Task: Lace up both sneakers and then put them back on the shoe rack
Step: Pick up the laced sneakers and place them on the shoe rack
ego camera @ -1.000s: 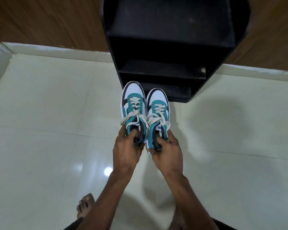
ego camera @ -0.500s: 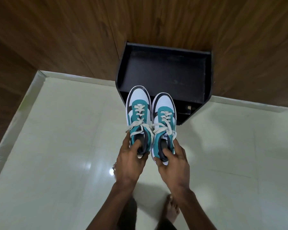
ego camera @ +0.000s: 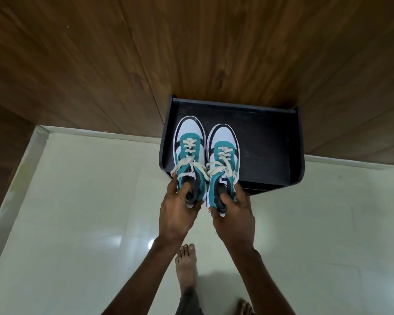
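Two teal, white and black sneakers with cream laces are side by side over the left part of the black shoe rack's top [ego camera: 266, 142]. My left hand [ego camera: 178, 212] grips the heel of the left sneaker [ego camera: 189, 146], thumb inside its collar. My right hand [ego camera: 233, 214] holds the heel of the right sneaker [ego camera: 223, 153] the same way. Both toes point away from me toward the wall. The heels overhang the rack's front edge. I cannot tell whether the soles touch the rack.
The rack stands against a brown wood-panelled wall [ego camera: 191, 53]. Glossy pale floor tiles [ego camera: 77, 212] spread around it. My bare feet [ego camera: 187, 260] stand on the floor just below the hands. A white skirting strip [ego camera: 96, 133] runs along the wall's base.
The view has risen from facing the rack's shelves to looking down on its top. Both hands have carried the sneakers forward from in front of the rack to over its top.
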